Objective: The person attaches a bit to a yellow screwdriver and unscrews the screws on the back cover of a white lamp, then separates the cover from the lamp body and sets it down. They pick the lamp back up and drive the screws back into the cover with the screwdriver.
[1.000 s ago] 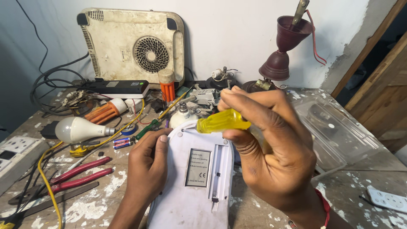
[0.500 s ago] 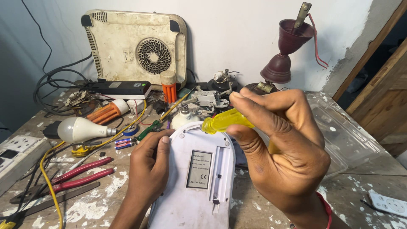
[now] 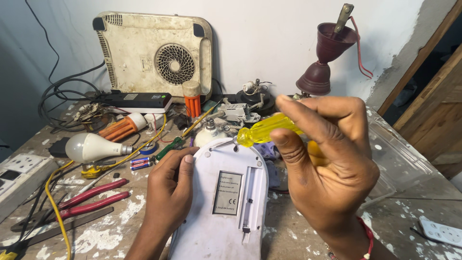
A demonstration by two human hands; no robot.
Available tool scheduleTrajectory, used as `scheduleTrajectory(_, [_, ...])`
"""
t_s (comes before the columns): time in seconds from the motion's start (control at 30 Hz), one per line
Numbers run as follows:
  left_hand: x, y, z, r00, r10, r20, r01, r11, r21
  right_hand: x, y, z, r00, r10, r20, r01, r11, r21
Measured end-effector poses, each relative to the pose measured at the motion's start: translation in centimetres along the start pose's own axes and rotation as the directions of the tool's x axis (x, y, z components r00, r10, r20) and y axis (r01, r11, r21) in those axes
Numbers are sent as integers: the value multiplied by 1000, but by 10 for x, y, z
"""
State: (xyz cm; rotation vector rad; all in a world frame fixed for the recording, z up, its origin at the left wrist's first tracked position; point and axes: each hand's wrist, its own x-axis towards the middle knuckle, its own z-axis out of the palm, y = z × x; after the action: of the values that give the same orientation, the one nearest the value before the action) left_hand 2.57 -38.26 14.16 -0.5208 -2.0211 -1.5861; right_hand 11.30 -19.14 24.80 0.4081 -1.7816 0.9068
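Nearest on the table (image 3: 120,226): white device casing (image 3: 226,207), long axis running away; left hand (image 3: 168,192) pressing its left edge, right hand (image 3: 327,163) gripping yellow-handled screwdriver (image 3: 262,132), tip meeting the far rim. Beyond: bulb (image 3: 89,147), pliers (image 3: 86,200).

Bench count, head view

2 hands: left hand (image 3: 168,190), right hand (image 3: 329,166). 1 yellow-handled screwdriver (image 3: 264,131), 1 white device casing (image 3: 226,202), 1 red-handled pliers (image 3: 79,200), 2 small batteries (image 3: 141,163), 1 loose white bulb (image 3: 89,147), 1 maroon lamp (image 3: 327,55), 1 vented appliance base (image 3: 156,55).
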Motion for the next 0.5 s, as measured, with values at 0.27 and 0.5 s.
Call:
scheduleTrajectory(0.27, [-2, 0, 2, 1000, -31, 0, 31, 999, -13, 6, -8, -3, 994, -37, 99, 4, 949, 315])
scheduleTrajectory(0.5, [-2, -1, 2, 1000, 8, 1, -8, 1000, 0, 4, -5, -4, 997, -29, 66, 29, 1000, 12])
